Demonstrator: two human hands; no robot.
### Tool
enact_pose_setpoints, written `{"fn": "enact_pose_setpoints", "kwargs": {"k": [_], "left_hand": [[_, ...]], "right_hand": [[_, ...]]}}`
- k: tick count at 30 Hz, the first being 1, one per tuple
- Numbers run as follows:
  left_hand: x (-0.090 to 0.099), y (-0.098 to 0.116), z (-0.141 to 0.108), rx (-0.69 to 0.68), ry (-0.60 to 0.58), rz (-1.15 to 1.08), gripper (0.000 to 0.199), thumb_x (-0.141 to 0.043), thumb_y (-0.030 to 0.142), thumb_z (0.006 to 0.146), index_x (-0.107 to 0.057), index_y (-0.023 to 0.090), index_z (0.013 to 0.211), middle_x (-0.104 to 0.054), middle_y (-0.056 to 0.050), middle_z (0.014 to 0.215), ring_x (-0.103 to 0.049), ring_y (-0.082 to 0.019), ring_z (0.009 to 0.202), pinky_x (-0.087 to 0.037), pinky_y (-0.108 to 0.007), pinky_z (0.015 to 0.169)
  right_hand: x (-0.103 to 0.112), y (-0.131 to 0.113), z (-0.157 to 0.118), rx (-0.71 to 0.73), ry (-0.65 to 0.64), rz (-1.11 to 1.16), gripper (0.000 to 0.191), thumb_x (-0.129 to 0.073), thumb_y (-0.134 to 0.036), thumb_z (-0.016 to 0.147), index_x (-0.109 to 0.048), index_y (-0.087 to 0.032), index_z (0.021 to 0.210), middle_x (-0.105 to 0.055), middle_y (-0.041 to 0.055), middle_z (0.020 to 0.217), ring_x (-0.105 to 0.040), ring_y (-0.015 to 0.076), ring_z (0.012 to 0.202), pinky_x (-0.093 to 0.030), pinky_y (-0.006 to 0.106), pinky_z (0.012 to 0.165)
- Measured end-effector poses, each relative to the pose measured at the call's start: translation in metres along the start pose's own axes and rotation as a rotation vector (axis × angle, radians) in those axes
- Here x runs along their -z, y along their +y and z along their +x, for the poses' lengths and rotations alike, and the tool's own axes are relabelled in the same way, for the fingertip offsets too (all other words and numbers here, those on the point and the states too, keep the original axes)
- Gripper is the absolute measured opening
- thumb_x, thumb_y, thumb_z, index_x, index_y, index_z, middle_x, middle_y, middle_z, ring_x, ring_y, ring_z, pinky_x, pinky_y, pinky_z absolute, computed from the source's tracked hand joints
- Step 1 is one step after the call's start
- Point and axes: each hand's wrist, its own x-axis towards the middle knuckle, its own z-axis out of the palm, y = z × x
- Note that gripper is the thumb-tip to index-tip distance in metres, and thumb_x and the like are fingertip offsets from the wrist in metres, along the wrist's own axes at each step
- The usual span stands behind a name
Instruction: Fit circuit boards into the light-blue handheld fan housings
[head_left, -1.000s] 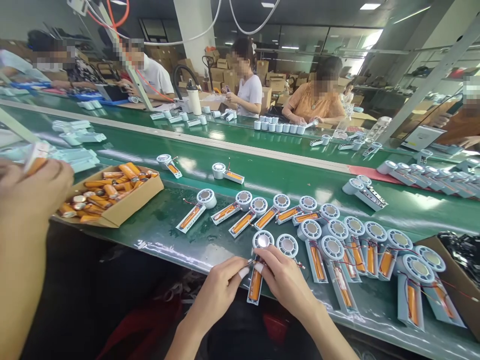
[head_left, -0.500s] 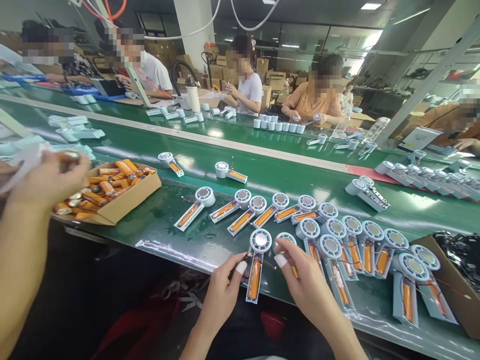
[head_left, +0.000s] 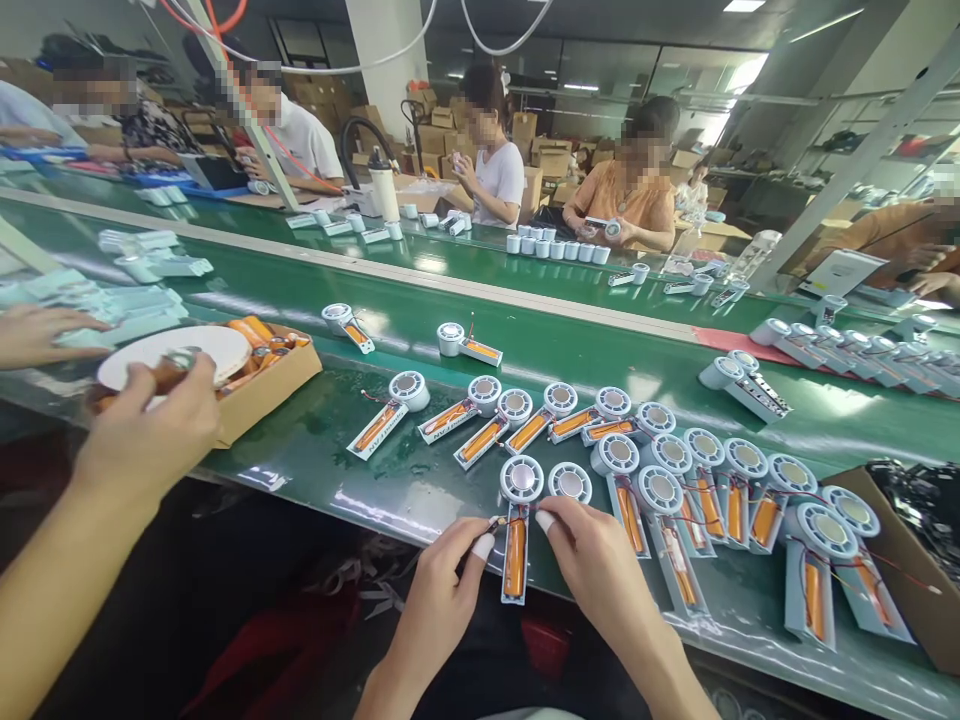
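In front of me a light-blue handheld fan (head_left: 522, 480) lies on the green bench, its round head away from me. An orange battery cell (head_left: 515, 560) sits in its open handle. My left hand (head_left: 454, 570), with a white cover on the thumb, pinches a small dark circuit board (head_left: 492, 526) at the handle's left side. My right hand (head_left: 592, 550), also with a white-covered fingertip, is closed at the right side of the fan, where its thin wire ran. The wire's end is hidden by the fingers. A second fan (head_left: 569, 484) lies just beyond my right hand.
Several more fans with orange cells (head_left: 661, 490) crowd the right side. A carton of black parts (head_left: 922, 520) stands at the far right. At left, a co-worker's hand (head_left: 150, 430) is over a carton of orange cells (head_left: 262, 400). A green conveyor (head_left: 390, 290) runs behind.
My right hand has moved left and down, closing near the fan's wire. The fan has shifted slightly right. The co-worker's hand has lowered over the carton, where a white disc now shows.
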Motion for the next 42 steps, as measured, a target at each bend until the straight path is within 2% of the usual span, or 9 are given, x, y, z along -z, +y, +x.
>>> {"fn": "enact_pose_setpoints", "kwargs": {"k": [4,10,15,19,23,28,32,37,42], "left_hand": [[0.002,0.0,-0.002,-0.04,0.01,0.063,0.025,-0.046,0.03,0.1,-0.069,0.021,0.105,-0.076,-0.009,0.102,-0.074,-0.02,0.09,-0.058,-0.027,0.081],[0.004,0.0,-0.001,-0.001,0.023,0.12,0.026,-0.043,0.031,0.099,-0.066,0.023,0.107,-0.079,-0.008,0.102,-0.076,-0.023,0.094,-0.058,-0.03,0.081],[0.002,0.003,-0.002,0.121,0.0,0.081,0.023,-0.041,0.035,0.099,-0.059,0.025,0.108,-0.079,-0.008,0.101,-0.076,-0.024,0.094,-0.058,-0.031,0.077],[0.001,0.005,-0.002,0.176,-0.005,0.055,0.024,-0.04,0.035,0.098,-0.054,0.026,0.115,-0.079,-0.006,0.094,-0.076,-0.024,0.082,-0.057,-0.034,0.075],[0.001,0.008,0.0,0.146,0.007,0.078,0.026,-0.037,0.031,0.099,-0.056,0.026,0.117,-0.077,-0.007,0.099,-0.075,-0.024,0.086,-0.056,-0.034,0.076],[0.002,0.014,0.003,0.079,-0.055,0.068,0.026,-0.035,0.025,0.098,-0.061,0.025,0.099,-0.074,-0.007,0.096,-0.072,-0.023,0.088,-0.053,-0.031,0.078],[0.004,0.017,0.005,0.11,-0.071,0.038,0.025,-0.035,0.025,0.098,-0.058,0.025,0.09,-0.07,-0.004,0.085,-0.068,-0.02,0.078,-0.051,-0.028,0.073],[0.007,0.022,0.007,0.151,-0.089,0.008,0.026,-0.034,0.03,0.101,-0.058,0.025,0.106,-0.072,-0.004,0.086,-0.07,-0.021,0.081,-0.051,-0.029,0.075],[0.012,0.029,0.012,0.134,-0.129,0.051,0.024,-0.038,0.036,0.102,-0.059,0.026,0.1,-0.072,-0.002,0.088,-0.068,-0.021,0.078,-0.048,-0.028,0.071]], "right_hand": [[-0.01,-0.008,0.013,0.048,0.139,0.284,0.019,-0.052,-0.02,0.097,-0.071,-0.022,0.097,-0.072,0.0039,0.088,-0.067,0.0177,0.077,-0.049,0.026,0.068],[-0.033,-0.013,0.024,-0.074,0.029,0.601,0.021,-0.059,-0.024,0.091,-0.07,-0.02,0.109,-0.074,0.005,0.092,-0.07,0.0183,0.082,-0.056,0.026,0.072],[-0.031,-0.007,0.022,-0.111,0.012,0.566,0.015,-0.061,-0.028,0.091,-0.073,-0.02,0.092,-0.076,0.0044,0.082,-0.07,0.0186,0.073,-0.055,0.026,0.069],[-0.026,-0.008,0.02,-0.059,-0.005,0.55,0.016,-0.058,-0.027,0.093,-0.07,-0.022,0.101,-0.077,0.0046,0.09,-0.072,0.0196,0.084,-0.055,0.028,0.078],[-0.028,-0.013,0.018,-0.086,-0.047,0.644,0.013,-0.059,-0.029,0.092,-0.064,-0.021,0.101,-0.074,0.0032,0.084,-0.07,0.0168,0.073,-0.054,0.024,0.064],[-0.022,-0.015,0.016,-0.027,-0.077,0.469,0.015,-0.057,-0.025,0.093,-0.071,-0.02,0.09,-0.071,0.0012,0.075,-0.065,0.0152,0.067,-0.05,0.023,0.061],[-0.02,-0.008,0.013,0.106,-0.099,0.461,0.025,-0.052,-0.019,0.096,-0.072,-0.022,0.11,-0.075,0.0046,0.101,-0.068,0.0175,0.089,-0.053,0.027,0.079],[-0.022,0.002,0.013,0.116,-0.093,0.353,0.043,-0.051,-0.021,0.096,-0.051,-0.021,0.14,-0.075,0.0024,0.095,-0.066,0.0168,0.074,-0.053,0.028,0.069],[-0.019,-0.006,0.014,0.383,-0.05,-0.003,0.051,-0.044,-0.01,0.096,-0.041,-0.018,0.146,-0.075,0.0069,0.095,-0.068,0.0227,0.086,-0.054,0.032,0.073]]}}
